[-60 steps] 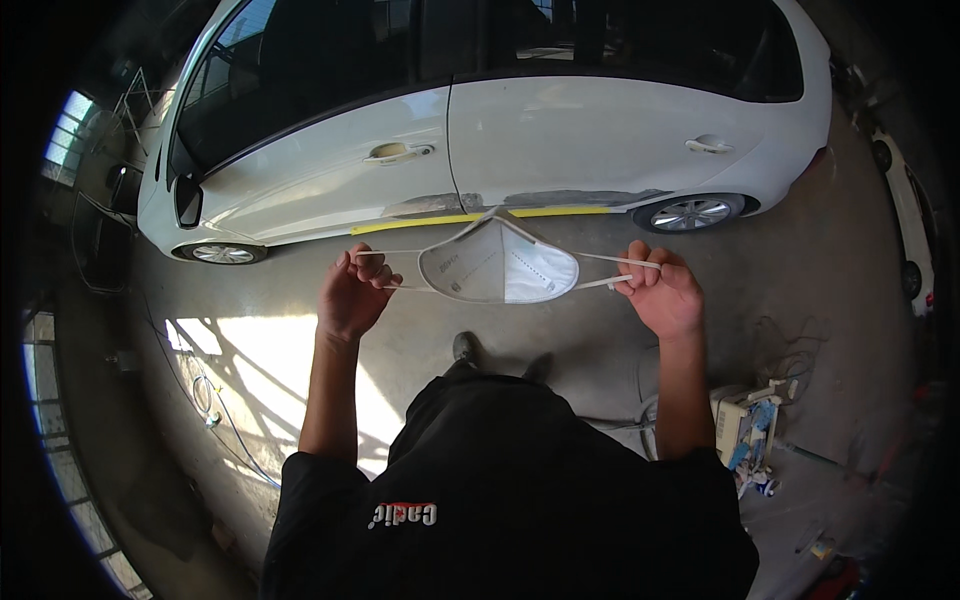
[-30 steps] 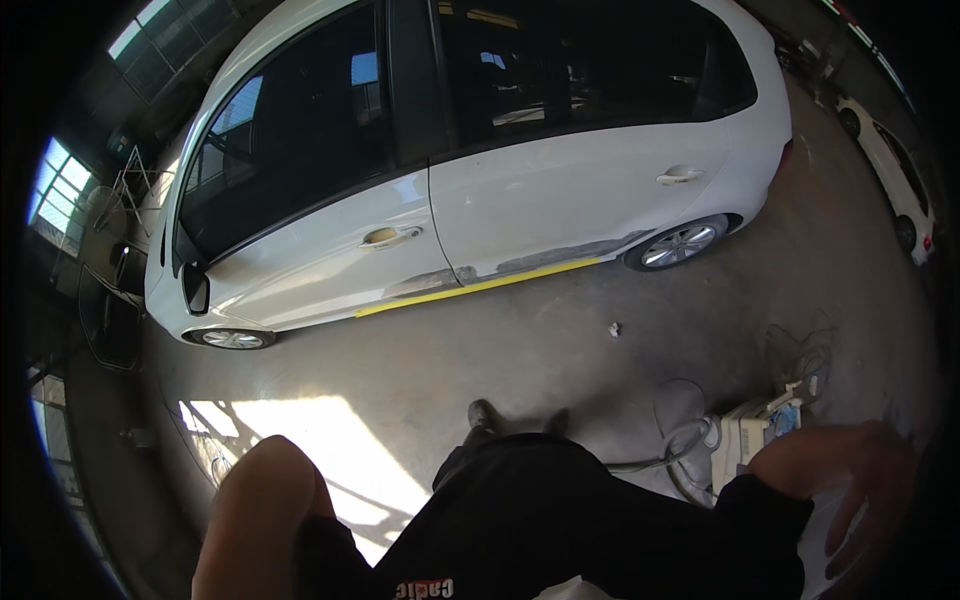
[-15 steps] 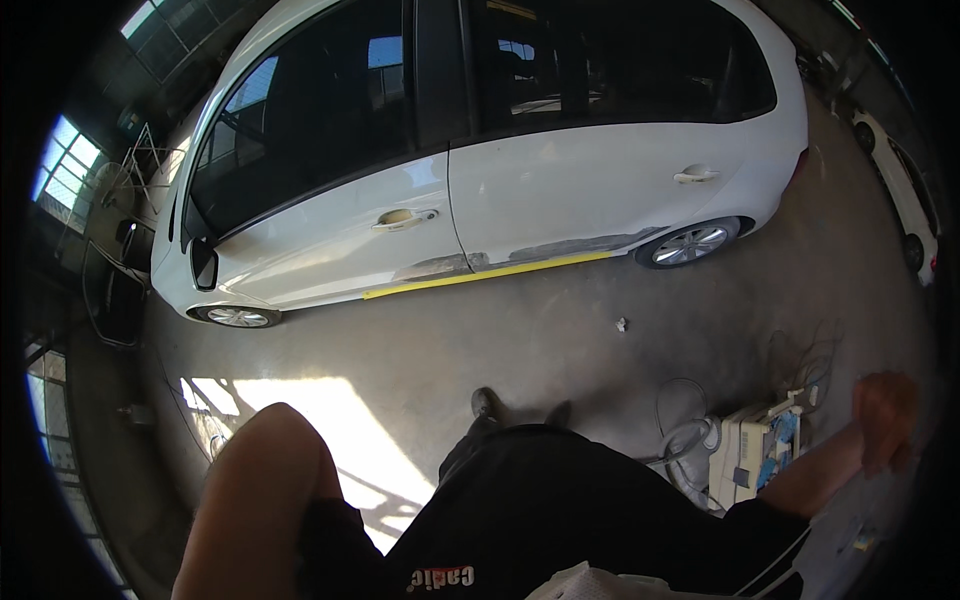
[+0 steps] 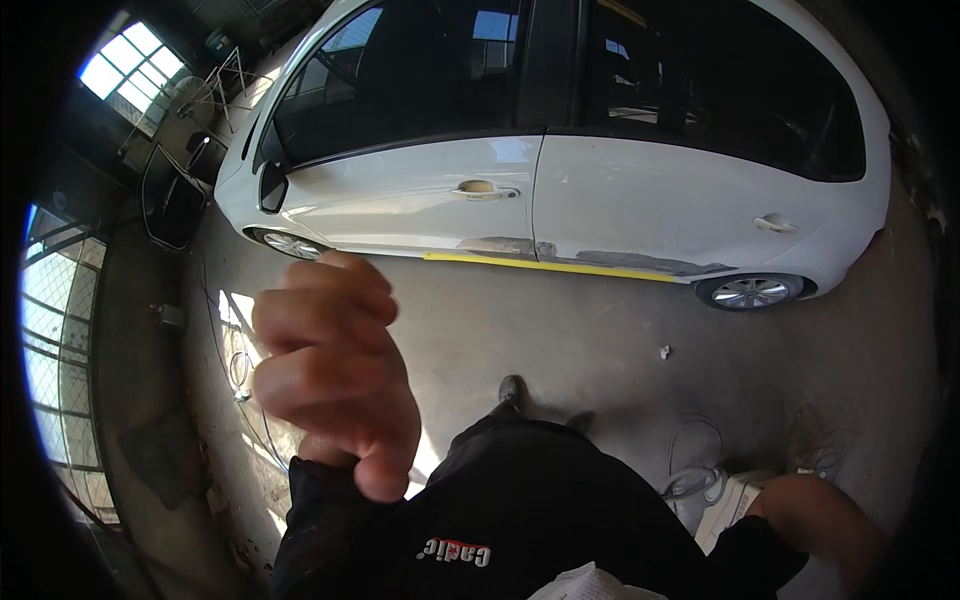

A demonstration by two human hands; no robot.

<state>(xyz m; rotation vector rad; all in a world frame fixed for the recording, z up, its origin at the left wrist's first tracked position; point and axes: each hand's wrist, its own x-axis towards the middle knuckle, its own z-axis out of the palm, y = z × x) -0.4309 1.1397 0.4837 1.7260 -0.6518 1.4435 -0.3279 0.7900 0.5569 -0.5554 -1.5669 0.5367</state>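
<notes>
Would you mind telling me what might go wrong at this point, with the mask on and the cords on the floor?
The white mask shows only at the lower edge, so its seal cannot be judged; it may sit loosely. The left hand, raised and blurred, blocks part of the view. Coiled cords lie on the floor near the shoe, a possible trip hazard. The right hand is out of view.

A white car (image 4: 600,190) with dark tinted windows is seen, a yellow strip (image 4: 550,265) being run along its sill above grey sanded patches. The floor (image 4: 600,350) is shown in grey. A black shirt (image 4: 520,510) with red and white lettering is worn, and a white mask (image 4: 590,583) is edged below it.
</notes>
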